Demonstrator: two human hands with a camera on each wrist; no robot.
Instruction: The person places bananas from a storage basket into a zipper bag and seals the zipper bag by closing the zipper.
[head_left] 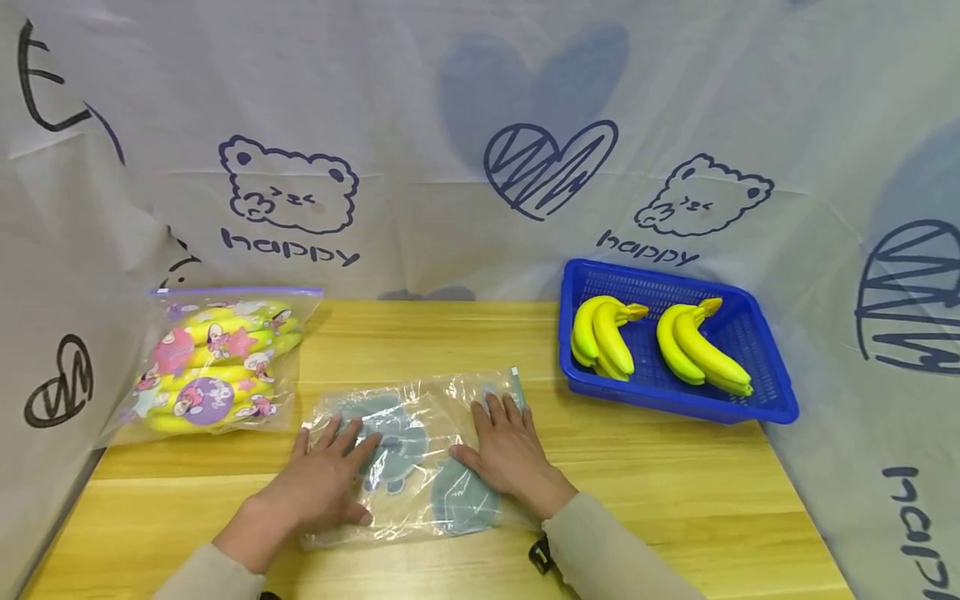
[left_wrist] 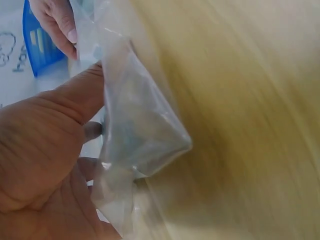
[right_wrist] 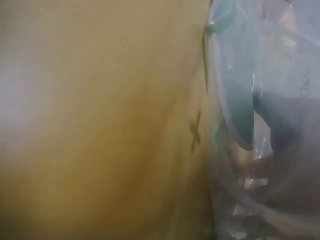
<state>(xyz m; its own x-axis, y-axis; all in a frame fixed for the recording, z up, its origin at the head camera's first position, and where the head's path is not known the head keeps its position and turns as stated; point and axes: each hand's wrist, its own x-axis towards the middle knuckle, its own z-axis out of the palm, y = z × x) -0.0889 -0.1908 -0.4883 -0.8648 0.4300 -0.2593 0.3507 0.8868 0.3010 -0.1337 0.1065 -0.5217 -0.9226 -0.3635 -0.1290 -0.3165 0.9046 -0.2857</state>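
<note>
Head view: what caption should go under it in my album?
Both hands, left and right, rest flat on a clear bag on the table.

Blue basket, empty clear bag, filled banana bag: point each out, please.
blue basket [head_left: 678, 402], head view, front rim.
empty clear bag [head_left: 420, 408], head view, bare middle between the hands.
filled banana bag [head_left: 217, 367], head view, printed front.

Beyond your hands, the backdrop sheet [head_left: 465, 208] reads "happy" 2 times, once under each of its 2 drawn bears. You can't read the partial lettering at its right edge.
</note>
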